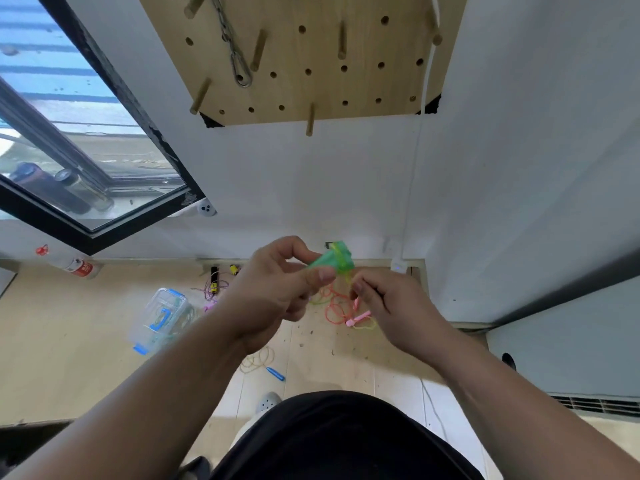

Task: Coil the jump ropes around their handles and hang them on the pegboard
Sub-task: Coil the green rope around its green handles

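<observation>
My left hand [277, 289] grips a pair of translucent green jump-rope handles [334, 261] at chest height, with yellow-green cord wound round them. My right hand [388, 299] pinches the thin cord [346, 280] just below the handles. On the floor beneath lie an orange rope with pink handles [358, 318], a purple rope with black and yellow handles [214, 284], and a pale yellow rope with a blue handle [275, 373]. The wooden pegboard [363, 84] hangs on the white wall above, with several pegs sticking out.
A metal chain [233, 46] hangs from a pegboard peg. A clear plastic box with blue clips [161, 318] lies on the wooden floor at left. A white bottle [78, 268] lies by the wall. A white cable [417, 150] runs down the wall to a charger. A window is at left.
</observation>
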Demonstrator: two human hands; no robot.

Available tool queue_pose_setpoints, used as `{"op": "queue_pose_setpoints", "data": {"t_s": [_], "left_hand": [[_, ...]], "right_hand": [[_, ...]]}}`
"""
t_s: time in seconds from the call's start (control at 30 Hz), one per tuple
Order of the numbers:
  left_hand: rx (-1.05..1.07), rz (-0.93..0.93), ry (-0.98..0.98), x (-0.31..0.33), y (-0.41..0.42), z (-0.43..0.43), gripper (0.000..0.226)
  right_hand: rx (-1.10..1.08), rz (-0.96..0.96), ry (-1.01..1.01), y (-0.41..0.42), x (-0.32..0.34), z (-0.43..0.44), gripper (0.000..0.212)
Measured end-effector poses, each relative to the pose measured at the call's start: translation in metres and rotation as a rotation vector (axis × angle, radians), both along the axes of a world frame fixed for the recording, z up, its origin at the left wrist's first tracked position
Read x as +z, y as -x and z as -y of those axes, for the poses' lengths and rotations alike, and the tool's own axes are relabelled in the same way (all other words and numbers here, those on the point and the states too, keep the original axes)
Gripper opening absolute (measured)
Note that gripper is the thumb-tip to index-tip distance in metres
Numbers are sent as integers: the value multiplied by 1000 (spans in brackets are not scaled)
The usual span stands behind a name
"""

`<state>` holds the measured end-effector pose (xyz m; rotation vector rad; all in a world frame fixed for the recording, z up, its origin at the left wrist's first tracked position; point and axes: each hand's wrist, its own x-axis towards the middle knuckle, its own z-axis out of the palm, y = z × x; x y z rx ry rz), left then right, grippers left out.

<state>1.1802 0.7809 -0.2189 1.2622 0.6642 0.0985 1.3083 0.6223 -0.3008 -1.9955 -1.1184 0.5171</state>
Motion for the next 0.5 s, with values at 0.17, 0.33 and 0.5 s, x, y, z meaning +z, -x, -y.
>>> {"op": "queue_pose_setpoints", "data": {"t_s": [0.17,0.33,0.5], "left_hand": [[-348,-168,-389,-10,6,-4,43],[-545,-402,-847,-12,-4,0,39],[-555,-451,-1002,-8,-14,-6,39]], "right_hand": [[259,23,240,-40,23,-12,23],[377,94,307,-46,45,-35,24],[249,185,293,-30,47,-43,23]]}}
